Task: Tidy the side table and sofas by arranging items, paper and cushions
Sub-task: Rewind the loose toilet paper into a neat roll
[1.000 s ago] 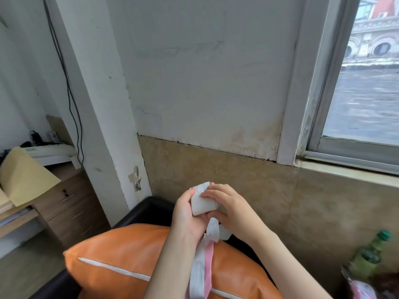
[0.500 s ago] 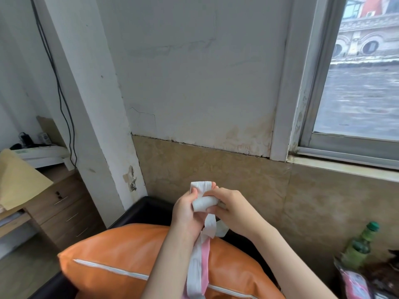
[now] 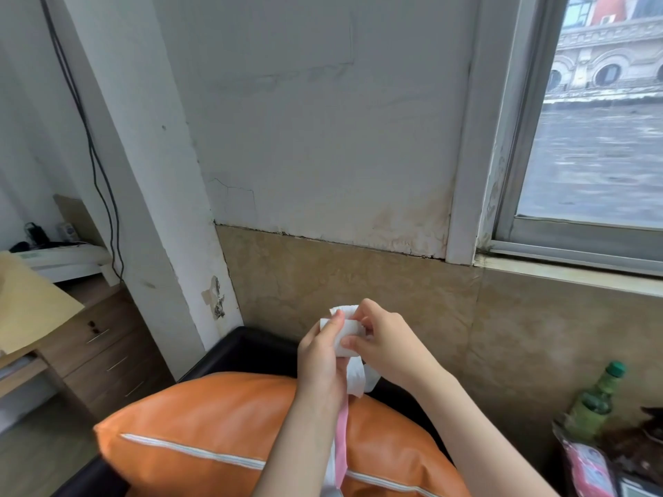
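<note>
Both hands meet above an orange cushion (image 3: 229, 435). The left hand (image 3: 323, 356) and right hand (image 3: 385, 347) each pinch a wad of white paper (image 3: 346, 333) between curled fingers, so each grip is closed on it. The paper's loose tail hangs straight down below the grips, its long axis vertical, nearer the left hand. Compared with a second ago, the wad looks more tightly bunched.

A black sofa (image 3: 251, 349) is standing against the tan tiled wall, and an orange cushion (image 3: 215, 421) with a white stripe is lying on its seat. Well to the left of the sofa, a wooden desk (image 3: 93, 338) is carrying a white device (image 3: 68, 260).
</note>
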{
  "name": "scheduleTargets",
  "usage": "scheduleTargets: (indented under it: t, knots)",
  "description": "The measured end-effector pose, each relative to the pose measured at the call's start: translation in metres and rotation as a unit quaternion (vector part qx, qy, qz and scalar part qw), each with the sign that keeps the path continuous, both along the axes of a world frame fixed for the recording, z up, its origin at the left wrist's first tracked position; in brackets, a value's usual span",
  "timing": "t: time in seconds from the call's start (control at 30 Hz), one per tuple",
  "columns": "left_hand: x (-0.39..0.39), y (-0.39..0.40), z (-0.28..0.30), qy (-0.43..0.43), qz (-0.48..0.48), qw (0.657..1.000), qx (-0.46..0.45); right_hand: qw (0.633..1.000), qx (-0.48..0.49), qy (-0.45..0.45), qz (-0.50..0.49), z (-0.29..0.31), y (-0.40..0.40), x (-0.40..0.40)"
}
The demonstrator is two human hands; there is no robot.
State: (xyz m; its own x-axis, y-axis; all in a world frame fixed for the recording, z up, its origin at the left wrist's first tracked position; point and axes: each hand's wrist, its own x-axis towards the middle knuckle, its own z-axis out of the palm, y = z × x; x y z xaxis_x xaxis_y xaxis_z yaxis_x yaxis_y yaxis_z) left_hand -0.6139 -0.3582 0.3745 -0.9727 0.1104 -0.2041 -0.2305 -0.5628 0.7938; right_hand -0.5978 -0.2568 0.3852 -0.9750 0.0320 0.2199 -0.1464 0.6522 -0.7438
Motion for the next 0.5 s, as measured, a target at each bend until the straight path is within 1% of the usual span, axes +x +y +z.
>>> scheduleTargets:
  t: [0.1, 0.2, 0.33, 0.4, 0.43, 0.5]
  knots:
    - [0.000, 0.000, -0.001, -0.013, 0.017, 1.000, 0.022, 0.999, -0.007, 0.034, -0.019, -0.001, -0.006, 0.003]
    - [-0.002, -0.004, 0.004, -0.040, -0.023, 0.999, 0.025, 0.997, -0.045, 0.060, -0.018, -0.003, -0.007, 0.001]
    - [-0.009, -0.017, 0.016, -0.092, -0.095, 0.991, -0.018, 0.997, -0.044, 0.064, -0.012, -0.007, -0.005, -0.001]
    - [-0.012, -0.021, 0.018, -0.110, -0.113, 0.986, -0.050, 0.997, -0.045, 0.060, -0.010, -0.007, -0.006, -0.002]
    - [-0.014, -0.022, 0.017, -0.118, -0.110, 0.985, -0.065, 0.997, -0.043, 0.059, -0.006, -0.006, -0.007, -0.002]
    - [-0.018, -0.020, 0.013, -0.132, -0.073, 0.985, -0.079, 0.999, -0.015, 0.048, 0.007, -0.006, -0.007, -0.004]
